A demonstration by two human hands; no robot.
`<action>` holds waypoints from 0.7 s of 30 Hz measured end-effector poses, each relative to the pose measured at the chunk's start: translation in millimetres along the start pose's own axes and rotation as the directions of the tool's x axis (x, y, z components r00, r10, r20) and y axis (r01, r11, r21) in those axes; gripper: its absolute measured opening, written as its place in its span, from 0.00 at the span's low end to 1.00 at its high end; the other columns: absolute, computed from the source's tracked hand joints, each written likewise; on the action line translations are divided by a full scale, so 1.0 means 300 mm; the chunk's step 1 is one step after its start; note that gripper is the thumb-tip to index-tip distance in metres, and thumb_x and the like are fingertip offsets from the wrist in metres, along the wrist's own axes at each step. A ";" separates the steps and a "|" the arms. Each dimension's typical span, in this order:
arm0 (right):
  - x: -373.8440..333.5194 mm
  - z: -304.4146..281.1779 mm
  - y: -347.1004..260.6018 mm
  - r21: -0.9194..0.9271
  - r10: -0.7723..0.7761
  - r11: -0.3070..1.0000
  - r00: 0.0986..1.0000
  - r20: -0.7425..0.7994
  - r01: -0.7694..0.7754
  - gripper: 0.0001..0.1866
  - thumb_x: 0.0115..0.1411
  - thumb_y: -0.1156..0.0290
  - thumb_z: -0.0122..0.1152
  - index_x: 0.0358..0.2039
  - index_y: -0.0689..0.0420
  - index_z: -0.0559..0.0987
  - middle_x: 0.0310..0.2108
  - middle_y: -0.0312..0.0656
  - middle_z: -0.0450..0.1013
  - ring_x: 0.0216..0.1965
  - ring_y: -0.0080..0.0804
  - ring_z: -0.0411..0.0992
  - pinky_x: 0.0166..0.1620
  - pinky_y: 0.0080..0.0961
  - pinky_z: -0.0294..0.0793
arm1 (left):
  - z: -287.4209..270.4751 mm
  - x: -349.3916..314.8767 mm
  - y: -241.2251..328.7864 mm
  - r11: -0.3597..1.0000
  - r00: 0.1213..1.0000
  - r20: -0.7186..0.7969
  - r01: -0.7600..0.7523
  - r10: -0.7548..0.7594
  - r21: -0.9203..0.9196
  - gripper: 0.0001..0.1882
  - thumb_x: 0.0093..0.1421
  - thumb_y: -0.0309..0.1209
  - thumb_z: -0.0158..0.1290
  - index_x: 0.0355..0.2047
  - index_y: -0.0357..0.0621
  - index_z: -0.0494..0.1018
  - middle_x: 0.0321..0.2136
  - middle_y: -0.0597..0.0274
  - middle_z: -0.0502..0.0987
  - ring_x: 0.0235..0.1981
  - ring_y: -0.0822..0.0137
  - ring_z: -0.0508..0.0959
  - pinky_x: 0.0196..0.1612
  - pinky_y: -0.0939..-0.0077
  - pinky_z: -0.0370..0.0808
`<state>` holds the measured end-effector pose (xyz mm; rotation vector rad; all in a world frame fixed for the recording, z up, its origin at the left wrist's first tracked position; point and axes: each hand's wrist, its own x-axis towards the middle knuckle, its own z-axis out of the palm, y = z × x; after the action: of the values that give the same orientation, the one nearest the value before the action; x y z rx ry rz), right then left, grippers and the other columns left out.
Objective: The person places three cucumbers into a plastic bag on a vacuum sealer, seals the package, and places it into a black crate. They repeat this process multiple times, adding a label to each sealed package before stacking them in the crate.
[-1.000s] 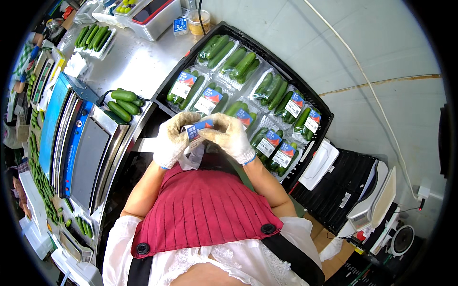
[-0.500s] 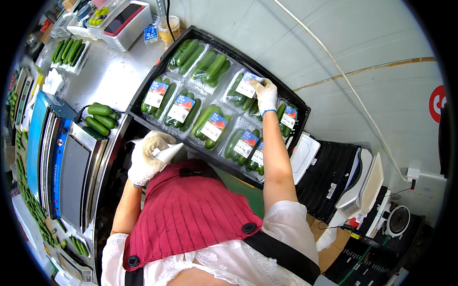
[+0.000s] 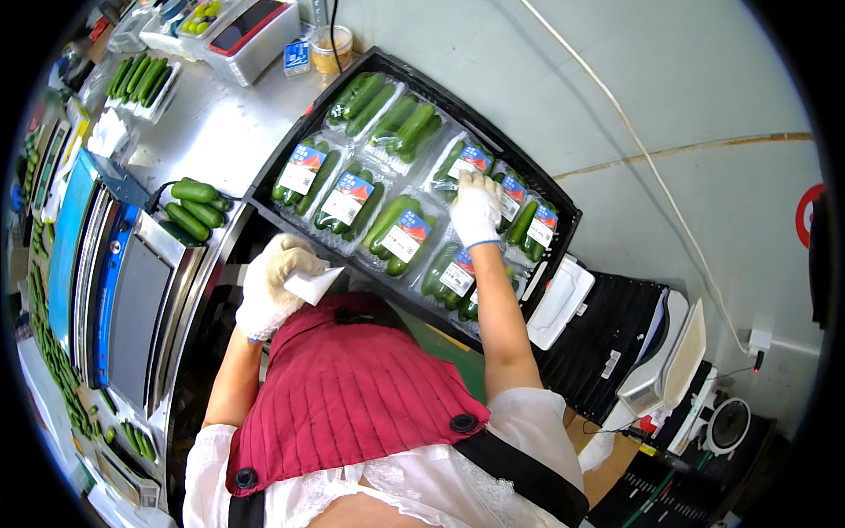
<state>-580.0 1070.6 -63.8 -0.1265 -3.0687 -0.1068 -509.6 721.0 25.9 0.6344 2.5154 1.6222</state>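
My left hand (image 3: 275, 283), in a white knit glove, is closed around a folded strip of white paper (image 3: 314, 284) near my apron. My right hand (image 3: 478, 209), gloved too, rests with its fingers stretched over the lower edge of a label (image 3: 473, 159) on a clear-wrapped pack of cucumbers. The pack sits in a black crate (image 3: 255, 195) filled with similar packs. Most carry a blue, red and white label, such as one pack (image 3: 348, 202) near the crate's left side. Two far packs, including one cucumber pack (image 3: 406, 128), show no label.
Left of the crate stands a blue and steel wrapping machine (image 3: 132, 308), with loose cucumbers (image 3: 195, 211) beside it. A tray of cucumbers (image 3: 141, 81) and a plastic box (image 3: 255, 53) with a phone lie on the steel table (image 3: 198, 132). A white scale (image 3: 656, 365) stands right.
My right hand has come slightly nearer, its fingers going from pinching the label's edge to lying over the label on the pack. The left hand keeps its hold on the paper strip.
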 end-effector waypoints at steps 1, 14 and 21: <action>-0.016 -0.058 -0.031 0.079 -0.040 0.996 0.999 -0.005 0.040 0.19 0.53 0.69 0.58 0.46 0.57 0.77 0.45 0.48 0.75 0.50 0.42 0.70 0.56 0.40 0.63 | -0.005 0.011 0.054 0.998 0.999 -0.035 0.022 -0.020 0.062 0.08 0.49 0.27 0.67 0.28 0.40 0.78 0.35 0.54 0.78 0.33 0.61 0.80 0.37 0.71 0.76; -0.214 -0.309 -0.473 0.925 -0.526 -0.093 0.807 0.269 -0.369 0.17 0.57 0.72 0.69 0.46 0.63 0.78 0.37 0.34 0.77 0.37 0.18 0.71 0.44 0.20 0.73 | -0.009 0.020 0.024 0.855 0.941 -0.060 0.276 -0.334 -0.439 0.16 0.57 0.24 0.61 0.45 0.34 0.74 0.38 0.60 0.80 0.40 0.73 0.78 0.46 0.76 0.76; -0.155 -0.365 -0.433 0.984 -0.368 0.023 0.913 0.174 -0.178 0.10 0.58 0.70 0.68 0.39 0.60 0.82 0.31 0.34 0.78 0.33 0.19 0.73 0.38 0.18 0.73 | 0.020 -0.030 -0.071 0.838 0.911 -0.004 0.378 -0.413 -0.394 0.16 0.63 0.30 0.56 0.49 0.36 0.73 0.33 0.64 0.78 0.30 0.77 0.75 0.35 0.81 0.74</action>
<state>-537.5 930.0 33.2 0.2000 -2.4996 2.3474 -506.0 715.1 3.0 -0.0080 2.0856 1.9196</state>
